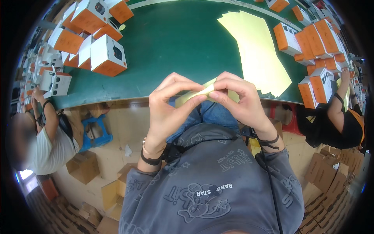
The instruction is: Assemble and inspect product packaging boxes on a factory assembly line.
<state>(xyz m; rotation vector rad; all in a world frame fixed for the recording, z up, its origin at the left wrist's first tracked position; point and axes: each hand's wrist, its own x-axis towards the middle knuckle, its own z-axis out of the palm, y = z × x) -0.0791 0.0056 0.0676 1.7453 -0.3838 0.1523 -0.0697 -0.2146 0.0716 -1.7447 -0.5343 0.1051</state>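
Note:
Between my two hands, just off the table's near edge, is a pale yellow sheet (190,94). My left hand (173,102) pinches it between thumb and fingers. From the other side my right hand (238,95) pinches it too, and the fingertips of both hands almost meet. Part of the sheet hangs below and behind my fingers, so its full outline is hidden. Ahead and to the right, a fanned stack of like yellow sheets (259,50) lies flat on the green table (175,43).
White and orange boxes (109,56) are piled at the table's left, and more boxes (321,39) at its right. One person (50,136) sits at the left, another (327,121) at the right. A blue stool (95,132) and open cartons (82,167) stand on the floor.

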